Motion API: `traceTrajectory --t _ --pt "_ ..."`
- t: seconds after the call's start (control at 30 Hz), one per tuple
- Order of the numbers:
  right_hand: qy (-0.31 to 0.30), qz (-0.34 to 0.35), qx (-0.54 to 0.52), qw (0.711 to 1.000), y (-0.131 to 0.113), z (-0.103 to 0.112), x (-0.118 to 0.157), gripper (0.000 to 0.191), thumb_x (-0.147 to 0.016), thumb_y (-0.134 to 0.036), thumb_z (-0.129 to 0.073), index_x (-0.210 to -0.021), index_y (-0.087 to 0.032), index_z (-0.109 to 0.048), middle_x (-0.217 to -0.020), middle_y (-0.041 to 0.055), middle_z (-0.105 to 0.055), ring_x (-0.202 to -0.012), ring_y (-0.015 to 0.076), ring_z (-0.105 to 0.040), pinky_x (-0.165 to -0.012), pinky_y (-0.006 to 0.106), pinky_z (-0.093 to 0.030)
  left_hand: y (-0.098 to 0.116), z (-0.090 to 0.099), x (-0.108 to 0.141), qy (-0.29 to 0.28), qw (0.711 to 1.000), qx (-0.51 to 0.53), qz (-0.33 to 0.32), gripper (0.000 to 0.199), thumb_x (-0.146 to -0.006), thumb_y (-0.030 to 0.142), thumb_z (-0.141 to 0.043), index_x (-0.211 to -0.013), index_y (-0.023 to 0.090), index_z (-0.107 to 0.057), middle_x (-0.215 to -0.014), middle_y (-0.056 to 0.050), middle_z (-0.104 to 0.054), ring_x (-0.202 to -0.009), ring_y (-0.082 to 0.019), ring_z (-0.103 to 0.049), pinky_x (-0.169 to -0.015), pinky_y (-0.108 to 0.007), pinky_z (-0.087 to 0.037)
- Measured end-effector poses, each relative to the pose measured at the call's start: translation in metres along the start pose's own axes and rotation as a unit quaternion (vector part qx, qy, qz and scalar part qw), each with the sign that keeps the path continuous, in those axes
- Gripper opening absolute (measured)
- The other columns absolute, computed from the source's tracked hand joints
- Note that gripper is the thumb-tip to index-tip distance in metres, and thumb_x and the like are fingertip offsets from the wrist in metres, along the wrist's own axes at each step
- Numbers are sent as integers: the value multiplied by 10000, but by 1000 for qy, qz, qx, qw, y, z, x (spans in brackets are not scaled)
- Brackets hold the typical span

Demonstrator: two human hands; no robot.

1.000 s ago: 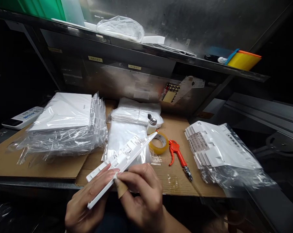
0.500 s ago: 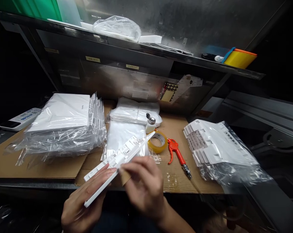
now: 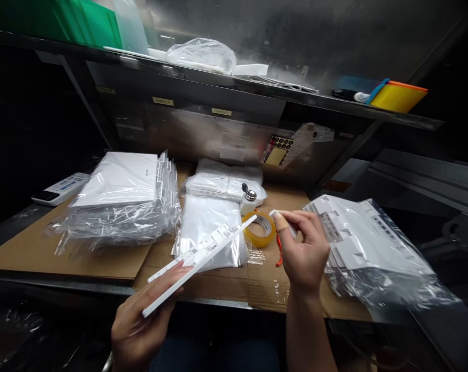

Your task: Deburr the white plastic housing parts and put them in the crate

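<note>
My left hand (image 3: 146, 320) grips a white plastic panel (image 3: 197, 268) by its lower end. The panel is tilted, its thin edge towards me and its ribbed, moulded side facing away to the left. My right hand (image 3: 306, 254) is raised right of the panel, apart from it. Its thumb and fingers close on a small white thing, perhaps a wad of cloth, mostly hidden. A tan band (image 3: 282, 223) wraps the thumb. Just left of this hand lies a roll of yellow tape (image 3: 261, 238); a red air gun (image 3: 279, 253) is largely covered by the hand.
Bagged white panels are stacked at left (image 3: 117, 181) and right (image 3: 373, 237). Clear plastic bags (image 3: 210, 214) lie mid-bench behind the panel, beside a small pump bottle (image 3: 249, 204). Cardboard (image 3: 113, 263) covers the bench. A metal shelf (image 3: 202, 77) crosses above.
My right hand has moved away from the panel, rightwards and up, and now covers much of the air gun. My left hand keeps the panel at about the same tilt. The view has shifted slightly.
</note>
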State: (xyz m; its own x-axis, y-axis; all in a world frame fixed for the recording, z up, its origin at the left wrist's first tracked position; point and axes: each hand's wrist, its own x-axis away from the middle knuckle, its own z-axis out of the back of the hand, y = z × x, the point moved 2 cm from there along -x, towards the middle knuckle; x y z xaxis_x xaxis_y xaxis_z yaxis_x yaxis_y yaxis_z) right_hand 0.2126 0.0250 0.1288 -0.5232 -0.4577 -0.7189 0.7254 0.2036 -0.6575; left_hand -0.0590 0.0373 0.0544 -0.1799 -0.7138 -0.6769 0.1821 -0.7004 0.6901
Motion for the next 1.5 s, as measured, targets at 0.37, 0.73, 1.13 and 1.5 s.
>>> traceTrajectory --t 0.37,0.73,1.13,1.5 --pt "-204 57 -99 972 -66 -29 67 83 -902 -145 -685 -967 -183 -721 -893 51 -667 -831 183 -633 -763 344 -523 -7 -3 4 -31 999 14 19 499 -879 9 -660 -1303 272 -669 -1298 17 -720 -1217 -210 -661 -1056 -268 -513" --pt "-324 -221 -230 891 -19 -20 47 202 -1020 -412 -528 -1073 -233 -607 -1210 67 -644 -717 129 -672 -668 291 -549 -22 0 -22 -160 982 60 -86 512 -909 -18 -537 -1351 232 -607 -1237 -46 -742 -1161 -232 -689 -1166 -459 -450" --pt "-157 -78 -261 949 -13 -4 87 131 -1035 -276 -516 -1148 -268 -584 -1050 37 -750 -1004 166 -715 -850 284 -588 6 -35 -40 96 710 534 448 826 -916 754 -421 -1554 233 -370 -1607 -104 -423 -1531 -350 -247 -1242 -510 -289" --pt "-306 78 -165 934 -51 2 86 255 -905 -112 -674 -1129 -233 -661 -1066 76 -707 -971 205 -701 -825 309 -604 11 -42 -66 111 582 584 555 552 -990 268 -505 -1516 136 -402 -1286 -179 -705 -1130 -364 -700 -1055 -579 -519"
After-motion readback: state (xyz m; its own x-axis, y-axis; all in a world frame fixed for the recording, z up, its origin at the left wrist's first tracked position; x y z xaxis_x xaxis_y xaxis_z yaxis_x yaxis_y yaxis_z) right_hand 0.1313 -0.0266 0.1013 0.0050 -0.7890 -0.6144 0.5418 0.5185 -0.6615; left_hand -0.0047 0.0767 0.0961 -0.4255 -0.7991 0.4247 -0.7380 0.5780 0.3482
